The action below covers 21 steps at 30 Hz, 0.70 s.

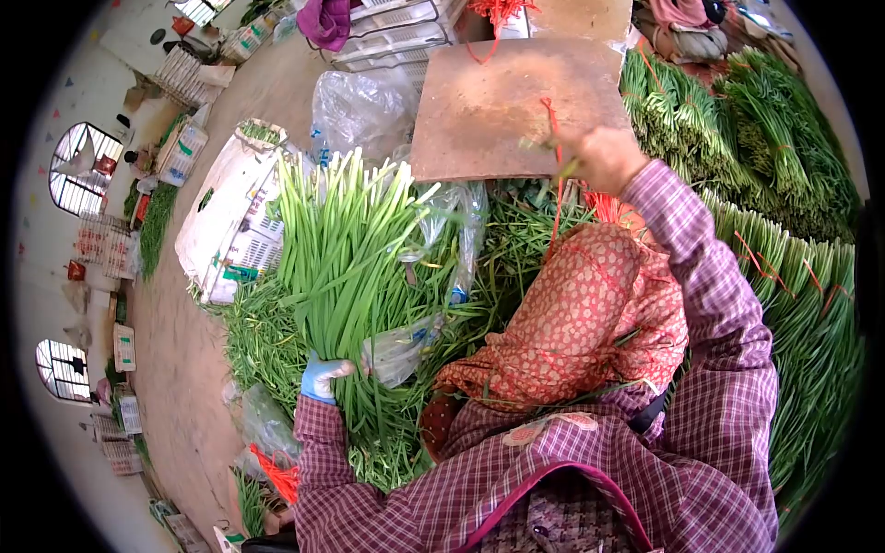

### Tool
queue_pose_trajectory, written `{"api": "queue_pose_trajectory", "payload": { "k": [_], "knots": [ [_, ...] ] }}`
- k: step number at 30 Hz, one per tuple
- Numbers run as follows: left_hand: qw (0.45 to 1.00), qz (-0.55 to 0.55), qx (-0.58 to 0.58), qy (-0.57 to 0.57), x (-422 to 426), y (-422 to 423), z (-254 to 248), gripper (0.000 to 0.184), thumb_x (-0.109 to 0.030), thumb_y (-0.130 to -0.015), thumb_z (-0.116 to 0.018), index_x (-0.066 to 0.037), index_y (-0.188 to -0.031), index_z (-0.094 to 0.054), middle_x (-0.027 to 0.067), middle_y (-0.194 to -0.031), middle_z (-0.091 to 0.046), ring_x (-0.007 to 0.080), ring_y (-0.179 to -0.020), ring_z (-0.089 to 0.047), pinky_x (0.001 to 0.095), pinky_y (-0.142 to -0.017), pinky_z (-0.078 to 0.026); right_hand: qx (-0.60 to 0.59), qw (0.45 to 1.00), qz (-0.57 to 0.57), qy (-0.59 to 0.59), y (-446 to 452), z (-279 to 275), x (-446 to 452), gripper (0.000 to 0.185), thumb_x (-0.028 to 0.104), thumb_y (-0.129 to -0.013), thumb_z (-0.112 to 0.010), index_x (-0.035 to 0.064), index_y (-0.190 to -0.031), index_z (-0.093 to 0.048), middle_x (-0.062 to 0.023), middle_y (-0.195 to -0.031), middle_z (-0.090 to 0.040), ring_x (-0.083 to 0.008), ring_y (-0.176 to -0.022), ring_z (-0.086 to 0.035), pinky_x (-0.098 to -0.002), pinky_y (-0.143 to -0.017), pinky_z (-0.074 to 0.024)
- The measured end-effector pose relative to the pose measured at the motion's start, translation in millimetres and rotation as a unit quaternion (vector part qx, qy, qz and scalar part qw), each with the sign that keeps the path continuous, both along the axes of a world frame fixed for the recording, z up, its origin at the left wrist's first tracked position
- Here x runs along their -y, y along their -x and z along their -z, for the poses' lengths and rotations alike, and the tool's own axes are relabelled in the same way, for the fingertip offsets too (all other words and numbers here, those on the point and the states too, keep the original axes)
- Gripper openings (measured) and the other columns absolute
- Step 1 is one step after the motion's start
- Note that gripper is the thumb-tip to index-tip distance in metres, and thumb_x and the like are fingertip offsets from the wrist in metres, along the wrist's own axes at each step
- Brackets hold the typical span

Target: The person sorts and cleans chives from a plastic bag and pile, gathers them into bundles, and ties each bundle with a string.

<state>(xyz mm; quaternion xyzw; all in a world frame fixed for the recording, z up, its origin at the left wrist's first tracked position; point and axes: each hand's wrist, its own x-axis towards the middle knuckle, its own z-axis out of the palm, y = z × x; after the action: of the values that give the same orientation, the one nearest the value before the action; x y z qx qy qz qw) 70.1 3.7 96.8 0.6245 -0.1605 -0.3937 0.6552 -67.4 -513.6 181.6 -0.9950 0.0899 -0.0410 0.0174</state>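
Note:
My left hand (323, 376), in a blue glove, is closed round the leafy lower part of a big bunch of garlic chives (346, 249). The pale stalk ends point away from me. Over the right edge of a brown board (498, 111) is my bare right hand (604, 157), smeared by motion, with its fingers curled in. A small greenish-brown bit shows at its fingertips, too blurred to name. Beside that hand a red string (557, 184) hangs over the board's edge. Loose green leaves (267, 336) lie piled under and around the bunch.
Tied bundles of greens (774, 138) are stacked at the right. A patterned red cloth (572, 313) covers my knee. Clear plastic bags (364, 111), a white sack (217, 212) and plastic crates (387, 37) stand beyond the pile. More red string (277, 475) lies at lower left.

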Motion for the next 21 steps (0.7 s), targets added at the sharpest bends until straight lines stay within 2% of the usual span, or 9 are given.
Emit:
{"api": "queue_pose_trajectory", "payload": {
  "k": [1,3,4,5,9,11,16,18,21],
  "knots": [
    [1.000,-0.013,0.010,-0.024,-9.9,-7.6,13.7,0.039,-0.019,-0.065,-0.079,0.006,-0.091,-0.062,0.0147,-0.076,-0.062,0.0259,-0.065,-0.063,0.0346,-0.053,-0.051,-0.052,0.996,0.000,-0.067,-1.0,-6.2,-23.5,0.047,0.033,-0.083,-0.066,0.0206,-0.126,-0.051,-0.0032,-0.082,-0.071,-0.0216,-0.069,-0.068,-0.0396,-0.060,-0.0561],
    [0.999,-0.024,0.027,-0.036,-9.7,-8.3,16.3,0.041,-0.023,-0.067,-0.080,0.005,-0.091,-0.062,0.0141,-0.076,-0.063,0.0252,-0.064,-0.063,0.0338,-0.053,-0.050,0.021,0.993,-0.063,-0.096,-5.2,-12.4,-50.9,0.055,0.037,-0.078,-0.071,0.0128,-0.122,-0.050,-0.0119,-0.102,-0.068,-0.0316,-0.087,-0.066,-0.0437,-0.072,-0.0529],
    [0.999,-0.025,0.027,-0.038,-12.3,-8.9,17.6,0.041,-0.023,-0.067,-0.080,0.005,-0.091,-0.062,0.0141,-0.076,-0.063,0.0252,-0.064,-0.063,0.0338,-0.053,-0.050,0.080,0.985,-0.085,-0.124,-11.2,-13.2,-61.5,0.047,0.034,-0.080,-0.069,0.0098,-0.115,-0.052,-0.0120,-0.097,-0.067,-0.0318,-0.086,-0.066,-0.0425,-0.072,-0.0528],
    [0.999,-0.010,0.030,-0.038,-15.3,-11.8,21.7,0.043,-0.024,-0.067,-0.080,0.006,-0.092,-0.062,0.0141,-0.076,-0.062,0.0252,-0.064,-0.063,0.0338,-0.053,-0.051,0.144,0.970,-0.112,-0.162,-19.5,-7.2,-71.5,0.042,0.042,-0.082,-0.066,0.0094,-0.107,-0.057,-0.0109,-0.094,-0.066,-0.0276,-0.083,-0.067,-0.0381,-0.069,-0.0548],
    [0.999,0.000,0.023,-0.043,-25.0,-20.8,36.5,0.046,-0.026,-0.067,-0.082,0.006,-0.094,-0.061,0.0140,-0.076,-0.062,0.0253,-0.064,-0.063,0.0339,-0.053,-0.051,0.252,0.943,-0.108,-0.186,-35.6,-12.8,-117.9,0.031,0.028,-0.079,-0.069,0.0082,-0.099,-0.059,-0.0097,-0.086,-0.060,-0.0296,-0.074,-0.063,-0.0416,-0.062,-0.0508],
    [1.000,0.005,0.022,-0.020,6.1,-2.4,3.8,0.046,-0.025,-0.067,-0.082,0.006,-0.095,-0.061,0.0141,-0.076,-0.062,0.0253,-0.065,-0.063,0.0342,-0.053,-0.051,0.314,0.917,-0.161,-0.188,-43.5,-10.1,-125.1,0.025,0.023,-0.078,-0.069,0.0097,-0.096,-0.059,-0.0093,-0.081,-0.056,-0.0312,-0.068,-0.061,-0.0438,-0.058,-0.0487],
    [1.000,0.008,0.002,-0.017,14.8,-0.3,-5.9,0.048,-0.022,-0.067,-0.081,0.006,-0.099,-0.060,0.0146,-0.077,-0.062,0.0256,-0.066,-0.063,0.0356,-0.055,-0.052,0.295,0.925,-0.178,-0.157,-59.8,-3.1,-120.0,0.016,0.020,-0.079,-0.066,0.0092,-0.089,-0.059,-0.0099,-0.080,-0.056,-0.0319,-0.069,-0.062,-0.0433,-0.057,-0.0484],
    [0.998,0.060,0.001,0.031,25.6,3.1,-13.1,0.047,-0.019,-0.066,-0.080,0.007,-0.099,-0.060,0.0153,-0.078,-0.062,0.0261,-0.066,-0.063,0.0366,-0.056,-0.052,0.289,0.927,-0.192,-0.140,-61.8,-1.5,-115.6,0.016,0.020,-0.081,-0.064,0.0078,-0.088,-0.058,-0.0101,-0.079,-0.055,-0.0323,-0.068,-0.061,-0.0427,-0.057,-0.0484],
    [0.999,0.034,-0.022,0.015,30.4,9.0,-14.7,0.044,-0.016,-0.066,-0.079,0.007,-0.098,-0.061,0.0151,-0.078,-0.061,0.0267,-0.066,-0.062,0.0371,-0.056,-0.052,0.322,0.920,-0.201,-0.099,-66.6,-1.4,-110.5,0.015,0.019,-0.082,-0.061,0.0067,-0.088,-0.055,-0.0103,-0.078,-0.053,-0.0297,-0.070,-0.062,-0.0406,-0.055,-0.0489]
  ]
}}
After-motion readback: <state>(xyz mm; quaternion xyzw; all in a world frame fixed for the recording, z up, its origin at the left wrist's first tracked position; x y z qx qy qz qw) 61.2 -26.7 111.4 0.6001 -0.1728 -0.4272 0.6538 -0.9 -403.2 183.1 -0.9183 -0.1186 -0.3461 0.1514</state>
